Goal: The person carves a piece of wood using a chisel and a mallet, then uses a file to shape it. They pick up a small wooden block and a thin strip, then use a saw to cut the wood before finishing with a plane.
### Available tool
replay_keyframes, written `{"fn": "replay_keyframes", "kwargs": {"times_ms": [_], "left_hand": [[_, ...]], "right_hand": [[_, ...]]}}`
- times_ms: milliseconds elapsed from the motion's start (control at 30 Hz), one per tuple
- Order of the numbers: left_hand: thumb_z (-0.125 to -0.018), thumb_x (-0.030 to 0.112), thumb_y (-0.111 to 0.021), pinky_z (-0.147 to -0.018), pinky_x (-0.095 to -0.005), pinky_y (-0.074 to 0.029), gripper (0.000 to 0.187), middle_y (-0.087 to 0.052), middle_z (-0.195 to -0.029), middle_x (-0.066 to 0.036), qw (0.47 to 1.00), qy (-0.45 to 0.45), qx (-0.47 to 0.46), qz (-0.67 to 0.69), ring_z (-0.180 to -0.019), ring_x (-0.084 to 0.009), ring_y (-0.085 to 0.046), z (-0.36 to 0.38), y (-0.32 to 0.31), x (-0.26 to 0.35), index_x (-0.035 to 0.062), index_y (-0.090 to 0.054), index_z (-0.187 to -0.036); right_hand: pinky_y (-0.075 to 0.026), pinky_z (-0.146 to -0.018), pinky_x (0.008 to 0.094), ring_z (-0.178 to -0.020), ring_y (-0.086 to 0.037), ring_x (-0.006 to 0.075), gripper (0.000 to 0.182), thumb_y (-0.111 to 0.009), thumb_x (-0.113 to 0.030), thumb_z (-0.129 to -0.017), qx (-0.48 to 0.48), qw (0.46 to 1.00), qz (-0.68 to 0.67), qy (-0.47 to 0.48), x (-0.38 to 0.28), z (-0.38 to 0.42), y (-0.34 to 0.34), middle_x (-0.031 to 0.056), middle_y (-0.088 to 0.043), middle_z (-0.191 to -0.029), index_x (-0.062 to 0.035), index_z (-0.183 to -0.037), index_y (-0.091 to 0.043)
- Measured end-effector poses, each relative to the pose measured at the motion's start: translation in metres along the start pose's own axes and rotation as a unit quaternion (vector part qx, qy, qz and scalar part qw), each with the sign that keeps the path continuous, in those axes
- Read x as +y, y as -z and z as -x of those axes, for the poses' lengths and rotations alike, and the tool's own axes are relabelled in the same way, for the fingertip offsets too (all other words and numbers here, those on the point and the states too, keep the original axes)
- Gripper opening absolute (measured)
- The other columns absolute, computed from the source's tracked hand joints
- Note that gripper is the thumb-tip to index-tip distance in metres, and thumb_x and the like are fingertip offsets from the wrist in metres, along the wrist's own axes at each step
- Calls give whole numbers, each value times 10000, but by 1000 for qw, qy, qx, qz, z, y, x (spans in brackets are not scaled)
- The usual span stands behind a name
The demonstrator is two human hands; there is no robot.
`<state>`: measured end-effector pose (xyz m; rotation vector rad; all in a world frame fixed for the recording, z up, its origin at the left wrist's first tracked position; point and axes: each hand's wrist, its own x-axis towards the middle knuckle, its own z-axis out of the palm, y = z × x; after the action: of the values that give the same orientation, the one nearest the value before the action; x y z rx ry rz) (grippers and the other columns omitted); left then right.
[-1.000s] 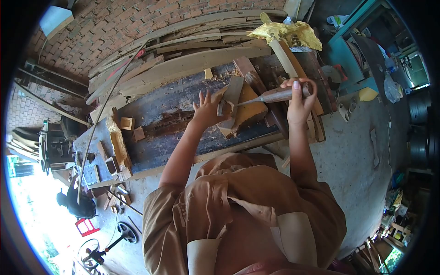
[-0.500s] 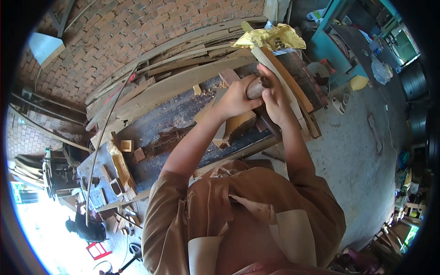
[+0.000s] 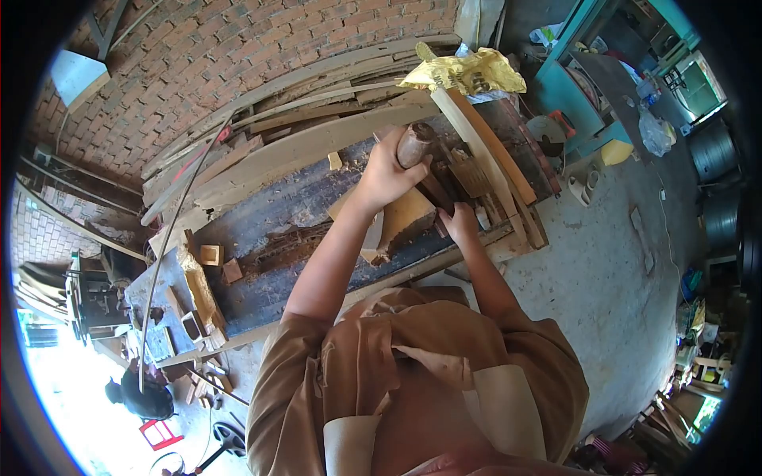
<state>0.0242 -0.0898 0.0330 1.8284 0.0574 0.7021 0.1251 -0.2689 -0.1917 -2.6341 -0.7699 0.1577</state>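
Note:
My left hand (image 3: 389,170) is closed around a thick, round brown wooden piece (image 3: 416,144) with a rough dark end, held tilted above the bench. Lower and to the right, my right hand (image 3: 462,226) reaches down to the near end of a dark wooden bar (image 3: 433,190). Its thumb and forefinger look apart; the other fingers are partly hidden. Between my forearms a chunky light wood block (image 3: 406,222) with a jagged end rests on the dark workbench (image 3: 305,202).
Long boards (image 3: 480,147) lie along the bench's right end, with a yellow sack (image 3: 468,73) behind. Stacked planks (image 3: 309,115) line the brick wall (image 3: 262,47). A small square wooden box (image 3: 211,255) and offcuts sit at left. Sandals (image 3: 583,189) lie on the floor.
My right hand has let go of the round wooden piece and dropped to the dark bar. My left hand has moved slightly left and up with the piece still in its grasp.

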Motion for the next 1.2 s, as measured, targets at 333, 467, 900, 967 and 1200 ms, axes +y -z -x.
{"fn": "replay_keyframes", "kwargs": {"times_ms": [333,467,900,967,1200], "left_hand": [[-660,76,-622,-708,-312,-447,329,-581,-814,-161,1000,18,7,-18,-740,-208,-565,-1,-4,9,-26,-520,-955],[-646,82,-626,-696,-323,-452,322,-581,-802,-164,999,17,18,-39,-740,-237,-578,-1,-5,6,-20,-524,-934],[-614,80,-634,-673,-336,-453,330,-579,-765,-184,998,29,-21,-43,-727,-287,-592,-5,-10,7,-11,-510,-905],[-612,82,-634,-667,-339,-453,331,-576,-760,-186,998,35,-36,-47,-725,-293,-591,-5,-13,6,-7,-511,-907],[-610,83,-629,-647,-328,-448,310,-568,-728,-166,999,19,-25,-40,-694,-286,-583,-5,-13,-2,4,-512,-886]], "right_hand": [[-461,-760,415,-870,-563,324,459,-602,-413,-758,-32,996,83,-26,5,7,9,148,-561,-907,-16,-958,-485],[-468,-713,378,-885,-575,308,494,-604,-398,-770,-85,996,12,7,23,-3,68,186,-571,-931,8,-1021,-476],[-444,-564,266,-597,-530,132,377,-603,15,-707,323,872,-352,109,-29,43,228,71,-543,-739,32,-1043,-433],[-452,-631,287,-646,-551,166,387,-639,-37,-686,333,897,-243,159,-42,62,247,78,-559,-757,32,-1020,-456],[-458,-702,312,-730,-575,211,387,-674,-73,-658,277,918,-274,75,-25,77,267,102,-582,-825,25,-982,-487]]}}
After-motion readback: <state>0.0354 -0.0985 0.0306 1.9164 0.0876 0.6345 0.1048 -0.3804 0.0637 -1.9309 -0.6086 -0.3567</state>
